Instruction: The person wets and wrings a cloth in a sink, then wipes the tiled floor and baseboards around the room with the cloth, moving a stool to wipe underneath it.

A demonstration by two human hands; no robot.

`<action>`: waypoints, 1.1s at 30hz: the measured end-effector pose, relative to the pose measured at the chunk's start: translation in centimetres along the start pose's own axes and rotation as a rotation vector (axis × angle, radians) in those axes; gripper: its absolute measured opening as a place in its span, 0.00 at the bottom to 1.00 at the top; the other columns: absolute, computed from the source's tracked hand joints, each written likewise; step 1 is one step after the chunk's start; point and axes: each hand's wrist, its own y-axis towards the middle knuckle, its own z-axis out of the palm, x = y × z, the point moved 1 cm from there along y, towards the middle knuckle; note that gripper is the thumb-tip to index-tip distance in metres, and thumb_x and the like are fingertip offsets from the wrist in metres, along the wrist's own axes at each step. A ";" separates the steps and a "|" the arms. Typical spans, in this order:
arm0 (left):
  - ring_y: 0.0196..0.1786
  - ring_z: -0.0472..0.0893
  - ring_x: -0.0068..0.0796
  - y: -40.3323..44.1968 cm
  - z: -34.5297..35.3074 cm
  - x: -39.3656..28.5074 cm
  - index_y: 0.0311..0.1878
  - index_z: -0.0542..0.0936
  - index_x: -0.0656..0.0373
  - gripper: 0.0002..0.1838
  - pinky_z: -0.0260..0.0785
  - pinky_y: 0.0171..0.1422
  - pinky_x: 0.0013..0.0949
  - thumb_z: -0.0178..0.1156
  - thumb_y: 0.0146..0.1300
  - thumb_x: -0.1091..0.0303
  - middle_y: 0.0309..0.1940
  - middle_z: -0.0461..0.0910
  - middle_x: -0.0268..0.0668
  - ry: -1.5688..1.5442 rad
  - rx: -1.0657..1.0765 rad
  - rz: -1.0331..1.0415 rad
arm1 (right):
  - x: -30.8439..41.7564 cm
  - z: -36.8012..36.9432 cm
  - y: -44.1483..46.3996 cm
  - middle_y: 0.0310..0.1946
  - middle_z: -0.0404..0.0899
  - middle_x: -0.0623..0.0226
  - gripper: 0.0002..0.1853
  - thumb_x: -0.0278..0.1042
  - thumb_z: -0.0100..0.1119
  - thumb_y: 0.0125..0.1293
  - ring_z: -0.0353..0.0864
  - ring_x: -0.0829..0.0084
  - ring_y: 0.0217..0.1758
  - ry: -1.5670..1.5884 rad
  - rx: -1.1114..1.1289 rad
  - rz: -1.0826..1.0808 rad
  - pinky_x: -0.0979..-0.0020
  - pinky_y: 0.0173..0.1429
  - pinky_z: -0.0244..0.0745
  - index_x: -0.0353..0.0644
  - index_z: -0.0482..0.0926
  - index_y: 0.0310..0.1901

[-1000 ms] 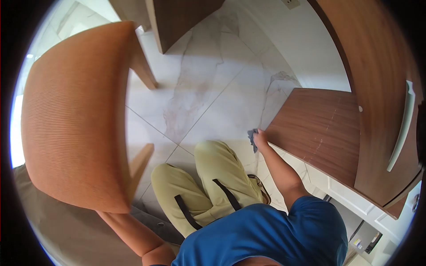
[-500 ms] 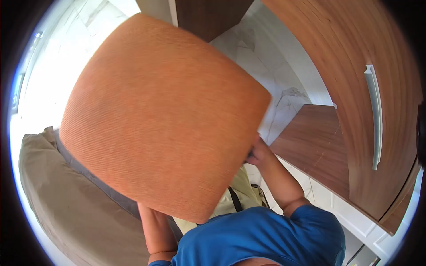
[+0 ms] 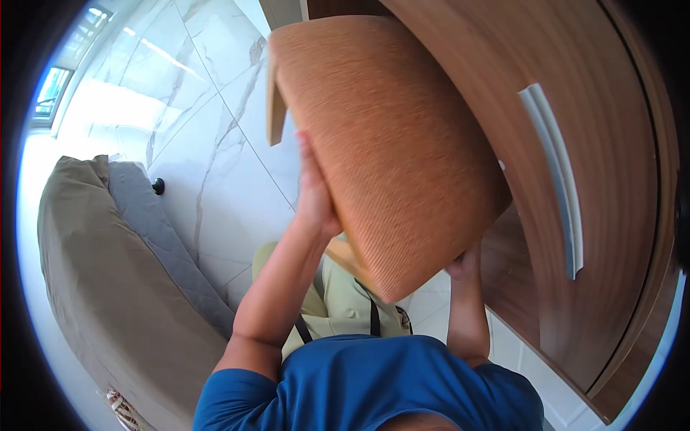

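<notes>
An orange ribbed padded stool [image 3: 388, 136] hangs tilted in front of me, its light wooden leg [image 3: 274, 108] showing at the far left corner. My left hand [image 3: 316, 190] is closed on the stool's left edge, fingers pointing away from me. At the near right side, my right hand [image 3: 466, 264] grips under the edge, and its fingers are mostly hidden by the seat. The right side of the stool lies close to a brown wooden cabinet door [image 3: 489, 79]; whether they touch, I cannot tell.
A long pale handle [image 3: 555, 179] runs down the cabinet door. To the left is a bed or couch with a brown cover [image 3: 108, 273] and grey side [image 3: 162, 223]. White marbled floor tiles [image 3: 208, 122] stretch ahead. A brown wooden panel [image 3: 510, 280] sits low on the right.
The stool has moved right and turned, so its left side and wooden legs now show. My left hand has come into view along its edge, and the cabinet door appears nearer.
</notes>
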 end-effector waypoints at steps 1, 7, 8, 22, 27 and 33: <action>0.65 0.67 0.47 1.2 0.8 0.3 0.71 0.57 0.56 0.54 0.64 0.67 0.52 0.38 0.54 0.19 0.67 0.63 0.48 0.007 -0.005 0.009 | 0.5 0.2 0.9 0.61 0.71 0.62 0.41 0.63 0.59 0.60 0.70 0.65 0.63 0.059 -0.032 -0.008 0.58 0.61 0.72 0.39 0.63 0.65; 0.65 0.68 0.47 6.8 5.4 3.8 0.69 0.61 0.55 0.56 0.64 0.66 0.54 0.38 0.50 0.16 0.65 0.66 0.49 -0.086 0.242 -0.061 | 6.2 -3.3 5.0 0.61 0.70 0.61 0.38 0.60 0.57 0.61 0.70 0.64 0.63 -0.066 -0.111 -0.283 0.58 0.63 0.70 0.41 0.65 0.64; 0.64 0.69 0.47 7.7 5.7 4.7 0.68 0.63 0.55 0.57 0.64 0.65 0.54 0.37 0.48 0.15 0.63 0.68 0.48 -0.096 0.251 -0.084 | 6.9 -3.7 5.4 0.61 0.70 0.61 0.37 0.59 0.57 0.61 0.70 0.63 0.62 -0.048 -0.133 -0.321 0.58 0.63 0.70 0.41 0.65 0.64; 0.47 0.80 0.36 12.4 -0.2 10.5 0.60 0.70 0.58 0.42 0.73 0.55 0.43 0.41 0.62 0.26 0.49 0.78 0.43 0.287 0.091 -0.060 | 3.4 -6.3 8.5 0.54 0.74 0.57 0.23 0.40 0.54 0.63 0.76 0.58 0.53 0.192 -0.374 -0.280 0.51 0.61 0.72 0.39 0.71 0.57; 0.49 0.79 0.32 -2.2 -11.8 0.4 0.58 0.75 0.58 0.29 0.66 0.56 0.34 0.46 0.69 0.42 0.48 0.81 0.41 0.760 -0.346 0.330 | -8.1 -13.6 8.0 0.50 0.76 0.56 0.17 0.29 0.53 0.60 0.78 0.54 0.47 0.155 -0.535 0.082 0.48 0.57 0.74 0.39 0.73 0.52; 0.70 0.62 0.49 -33.4 -20.5 -13.1 0.69 0.65 0.47 0.38 0.50 0.72 0.55 0.66 0.55 0.53 0.68 0.64 0.40 2.234 -1.757 0.542 | -12.8 -16.1 8.0 0.42 0.76 0.59 0.21 0.17 0.50 0.48 0.79 0.57 0.42 -0.258 -0.482 0.334 0.55 0.52 0.76 0.36 0.72 0.48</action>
